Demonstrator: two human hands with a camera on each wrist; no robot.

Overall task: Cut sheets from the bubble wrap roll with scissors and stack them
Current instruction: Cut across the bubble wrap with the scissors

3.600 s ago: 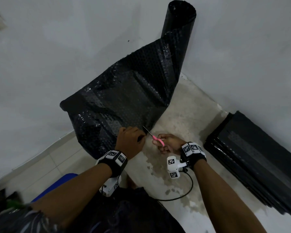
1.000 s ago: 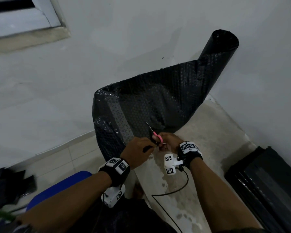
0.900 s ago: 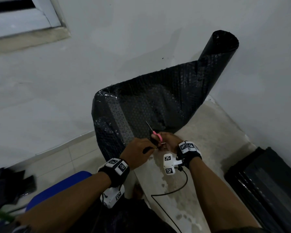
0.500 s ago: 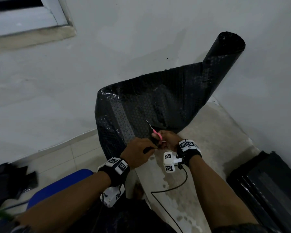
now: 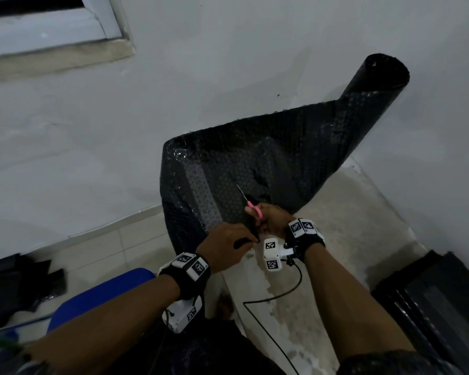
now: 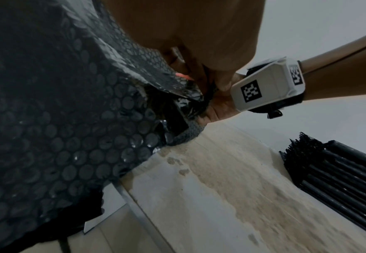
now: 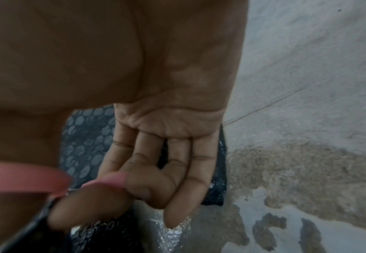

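Right hand (image 5: 272, 218): fingers (image 7: 147, 172) curled through the pink handle loops of the scissors (image 5: 251, 205). The right wrist view alone shows this: a pink loop beside the bent fingers, the thumb side against another pink band at left. Head view gives what the wrist views miss: the thin blade pointing up and away over the sheet, tip well above the knuckles. Blades apart or together, can't tell.

Left hand (image 5: 226, 249): fingers folded down on the near edge of the bubble wrap (image 5: 255, 169), pinching it just beside the right hand; knuckles nearly touch. Left wrist view shows the underside: crumpled torn black film bunched under the palm, bubbles plain, a speck of pink handle, the right wrist's white tracker block. Left fingertips hidden there.

Sheet runs from the hands up and back to the roll (image 5: 374, 85), which stands tilted against the white wall. The sheet's left edge curls up.

Stack of cut black sheets (image 5: 444, 301) lies on the floor at far right, well apart from the hands; the left wrist view shows its ragged layered edges. Stained concrete floor (image 5: 344, 226) between. Blue seat (image 5: 92, 296) at lower left, head view only.
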